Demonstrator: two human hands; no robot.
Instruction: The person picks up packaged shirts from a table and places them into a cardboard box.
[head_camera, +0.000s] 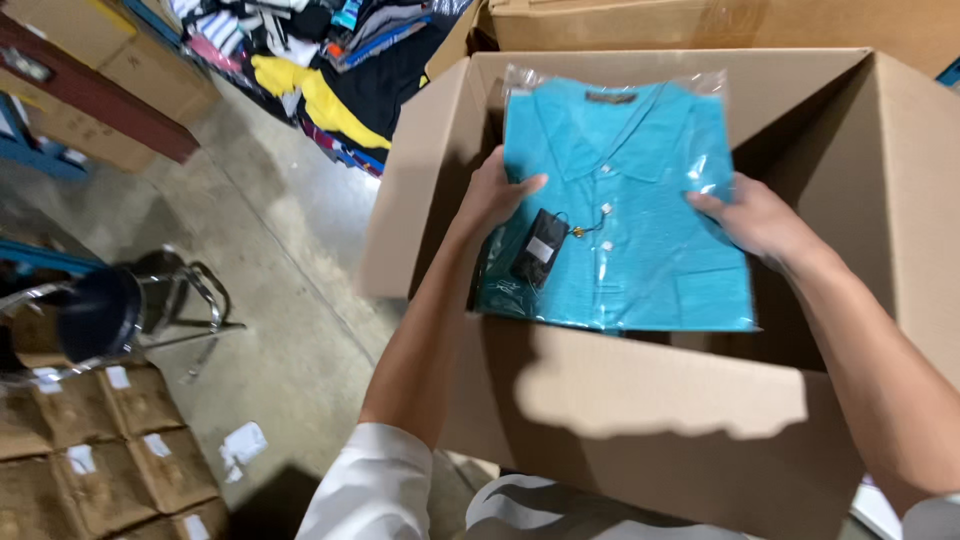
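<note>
Both hands, left hand (497, 192) and right hand (757, 216), clamp opposite edges of the bagged teal polo shirt (625, 200), keeping it flat over the open cardboard box (640, 400).

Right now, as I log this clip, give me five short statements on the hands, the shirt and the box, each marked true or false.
1. Both hands grip a folded turquoise polo shirt in a clear plastic bag. True: the left hand holds one side edge and the right hand the other.
2. The shirt is held over an open cardboard box. True.
3. A red tag hangs from the shirt. False: the hang tag is black.
4. The shirt lies spread out on the floor. False: it is held up within the box opening.
5. The stool stands inside the box. False: it stands on the concrete floor, apart from the box.
</note>
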